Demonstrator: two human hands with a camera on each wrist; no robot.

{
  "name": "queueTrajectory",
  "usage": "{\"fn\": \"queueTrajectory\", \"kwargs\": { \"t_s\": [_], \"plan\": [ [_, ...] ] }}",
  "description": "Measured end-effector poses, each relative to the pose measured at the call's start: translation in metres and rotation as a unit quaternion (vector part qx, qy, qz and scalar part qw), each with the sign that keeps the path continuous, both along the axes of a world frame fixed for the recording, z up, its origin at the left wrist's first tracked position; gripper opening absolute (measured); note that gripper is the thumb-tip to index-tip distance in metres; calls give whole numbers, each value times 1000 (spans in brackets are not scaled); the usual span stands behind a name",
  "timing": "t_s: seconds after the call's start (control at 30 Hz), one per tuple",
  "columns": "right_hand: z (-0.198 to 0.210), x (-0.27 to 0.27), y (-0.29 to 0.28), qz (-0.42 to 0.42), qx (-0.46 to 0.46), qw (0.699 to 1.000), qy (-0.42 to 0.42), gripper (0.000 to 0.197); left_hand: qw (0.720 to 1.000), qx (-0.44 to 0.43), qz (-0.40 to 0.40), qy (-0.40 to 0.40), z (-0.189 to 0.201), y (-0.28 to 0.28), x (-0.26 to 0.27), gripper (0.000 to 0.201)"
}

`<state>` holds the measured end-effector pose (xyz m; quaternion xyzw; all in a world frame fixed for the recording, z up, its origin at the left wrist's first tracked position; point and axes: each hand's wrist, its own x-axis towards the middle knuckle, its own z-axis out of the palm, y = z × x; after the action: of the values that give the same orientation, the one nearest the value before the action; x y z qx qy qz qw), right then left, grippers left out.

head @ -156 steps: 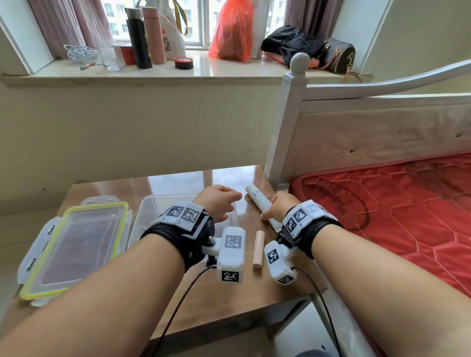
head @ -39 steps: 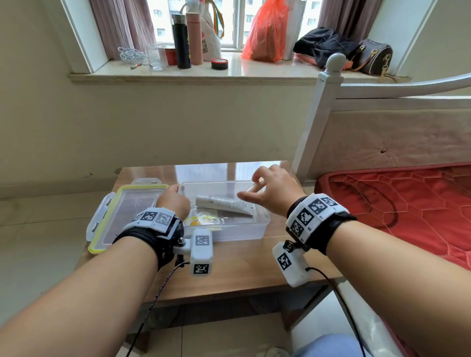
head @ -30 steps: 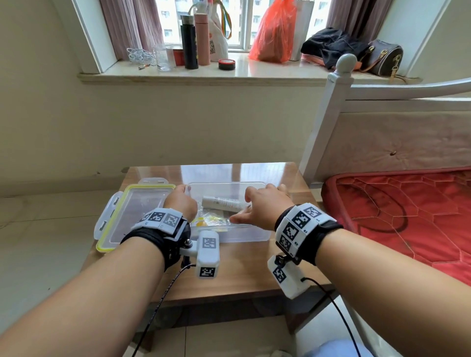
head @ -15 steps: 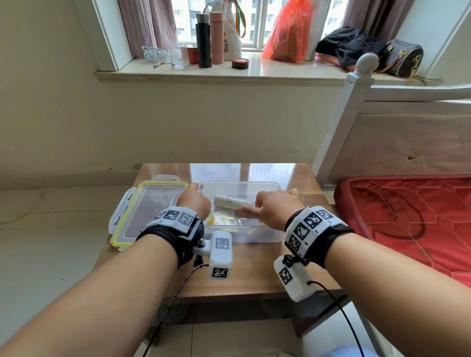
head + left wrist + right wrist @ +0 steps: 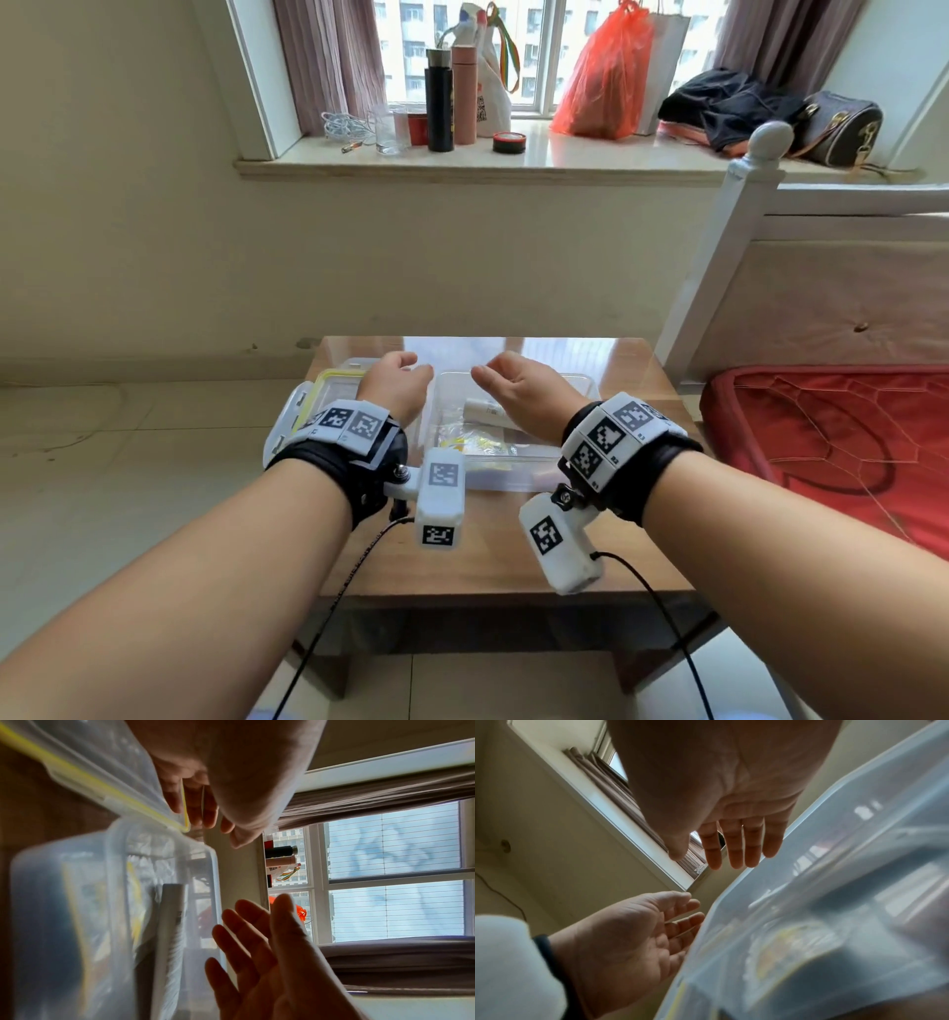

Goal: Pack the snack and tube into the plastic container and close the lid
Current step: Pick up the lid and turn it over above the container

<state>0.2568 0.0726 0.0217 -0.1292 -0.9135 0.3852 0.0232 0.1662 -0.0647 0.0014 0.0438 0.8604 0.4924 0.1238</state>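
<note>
In the lower middle of the head view, the clear rectangular plastic container (image 5: 583, 383) sits open on the small glossy wooden table (image 5: 513, 560). Inside it lie the white cylindrical tube (image 5: 480, 409), set lengthways toward the far wall, and the yellow-and-clear crinkly snack packet (image 5: 475, 446), nearer the front; the two appear to lie just beside each other. So both items appear packed, and what is left of the task is the lid.

The clear lid with a yellow seal and white side clips (image 5: 300, 411) lies flat on the table just left of the container, largely hidden behind the left wrist. The left hand (image 5: 393, 383) hovers above the gap between lid and container, fingers relaxed and a little curled, holding nothing. The right hand (image 5: 521, 388) hangs over the container's middle, fingers straight and loose, also holding nothing. Neither hand touches any task item; the wrist views show both palms bare.

With the hands free and raised, the likely next step is for the left hand to take the lid's near edge and bring it across, while the right steadies the container. The tube must lie below the rim for the clips to seat.
</note>
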Motion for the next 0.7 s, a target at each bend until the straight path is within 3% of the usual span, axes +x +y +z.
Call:
{"fn": "queueTrajectory", "kwargs": {
  "t_s": [0.2,0.4,0.7],
  "plan": [
    [9,-21,-44,-14,-153,988,33,28,998,-37,42,31,14,-40,-20,42],
    [22,-36,-87,14,-218,976,-20,63,992,-121,17,6,15,-87,-37,30],
    [-4,-59,-130,-12,-206,976,-73,88,989,-127,17,-80,3,-126,-39,45]
  ]
}}
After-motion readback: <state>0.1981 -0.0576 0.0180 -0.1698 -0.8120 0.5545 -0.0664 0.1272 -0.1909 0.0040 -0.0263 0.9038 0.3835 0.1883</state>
